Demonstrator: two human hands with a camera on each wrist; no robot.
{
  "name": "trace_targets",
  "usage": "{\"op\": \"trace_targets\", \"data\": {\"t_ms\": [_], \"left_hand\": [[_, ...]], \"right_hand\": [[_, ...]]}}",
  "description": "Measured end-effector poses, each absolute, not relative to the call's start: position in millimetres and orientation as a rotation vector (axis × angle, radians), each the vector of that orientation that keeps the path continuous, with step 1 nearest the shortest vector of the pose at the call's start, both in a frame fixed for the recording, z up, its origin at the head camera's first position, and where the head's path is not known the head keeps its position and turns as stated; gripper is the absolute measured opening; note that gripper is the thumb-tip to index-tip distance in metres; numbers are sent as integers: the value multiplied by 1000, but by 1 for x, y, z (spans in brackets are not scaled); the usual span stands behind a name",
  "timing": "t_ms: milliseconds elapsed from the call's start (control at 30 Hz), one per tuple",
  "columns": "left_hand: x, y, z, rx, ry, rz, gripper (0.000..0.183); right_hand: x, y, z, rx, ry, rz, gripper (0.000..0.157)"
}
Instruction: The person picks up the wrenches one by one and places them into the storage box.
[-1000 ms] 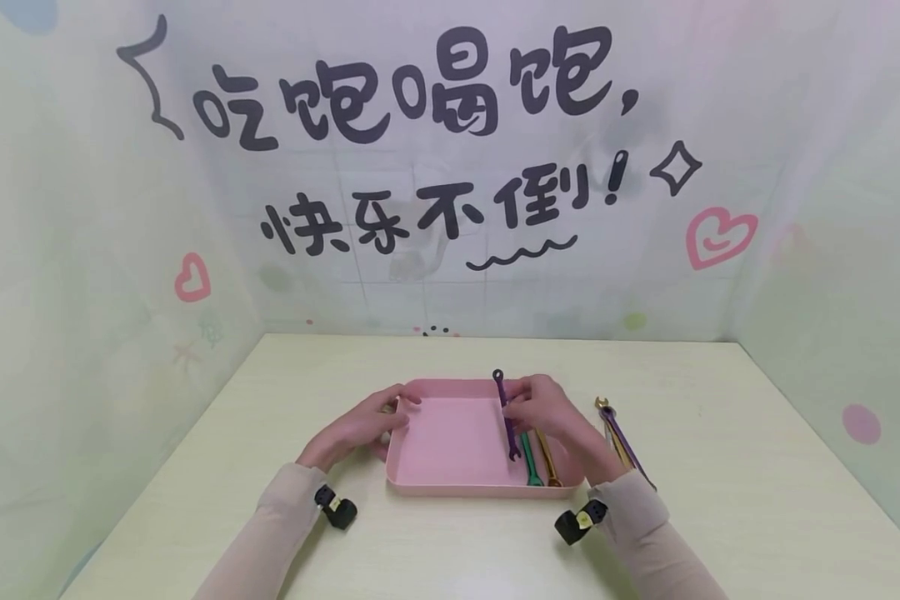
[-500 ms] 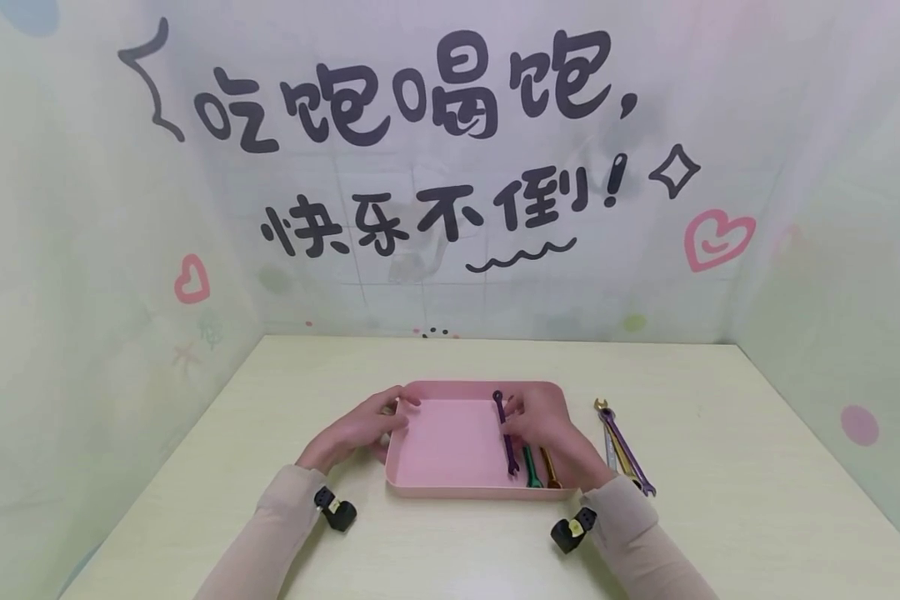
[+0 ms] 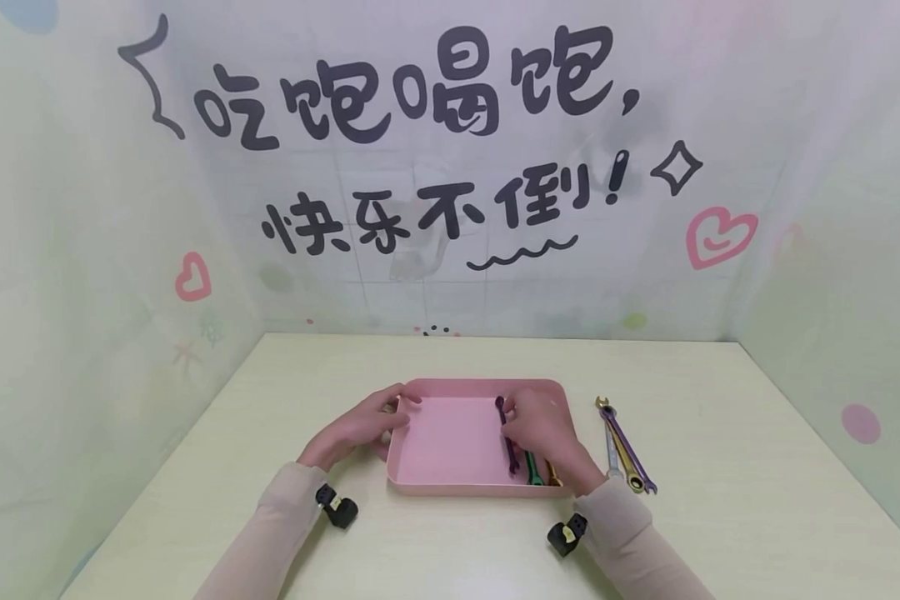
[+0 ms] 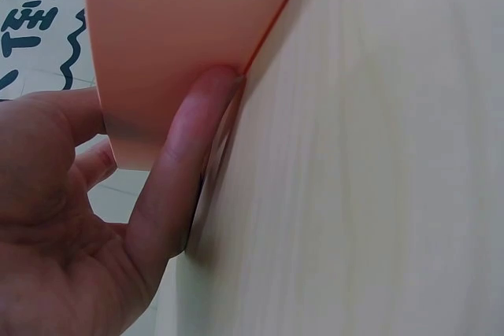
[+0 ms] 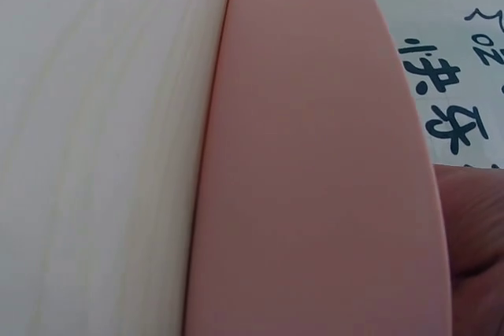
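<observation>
A shallow pink tray (image 3: 442,442) lies on the table. My left hand (image 3: 358,423) grips its left side; in the left wrist view the thumb (image 4: 189,139) presses the outer wall while fingers reach over the rim. Inside the tray's right half, my right hand (image 3: 542,427) pinches a dark purple wrench (image 3: 511,457) near its upper end, low over the tray floor. To the right of that wrench lie a green wrench (image 3: 533,472) and a gold wrench (image 3: 554,475), both partly hidden by the right hand. The right wrist view mostly holds the tray's outer wall (image 5: 315,155).
Right of the tray, a small pile on the table (image 3: 735,500) holds a purple wrench (image 3: 633,452), a gold wrench (image 3: 630,467) and a silver wrench (image 3: 612,454). A printed curtain (image 3: 450,292) stands behind the table and along both sides.
My right hand has lowered the purple wrench into the tray, and its wrist has shifted slightly left, uncovering more of the wrench pile. My left hand stays on the tray's side.
</observation>
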State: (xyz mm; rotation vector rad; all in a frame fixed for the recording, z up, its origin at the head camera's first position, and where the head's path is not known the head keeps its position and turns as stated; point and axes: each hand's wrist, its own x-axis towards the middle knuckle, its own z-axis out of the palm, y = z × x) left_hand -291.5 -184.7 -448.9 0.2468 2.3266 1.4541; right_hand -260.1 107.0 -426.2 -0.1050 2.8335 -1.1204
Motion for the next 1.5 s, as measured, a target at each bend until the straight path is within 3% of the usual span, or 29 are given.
{"op": "trace_targets", "data": {"t_ms": [833, 1167, 1500], "left_hand": [[-291, -188, -450, 239, 2311, 1466, 38], [-291, -188, -449, 250, 2309, 1465, 38], [-292, -186, -449, 260, 2321, 1449, 37]], "right_hand": [[-259, 105, -419, -204, 2979, -953, 21], [-263, 129, -401, -301, 2737, -1265, 30], [-266, 158, -383, -336, 2743, -1282, 34]]}}
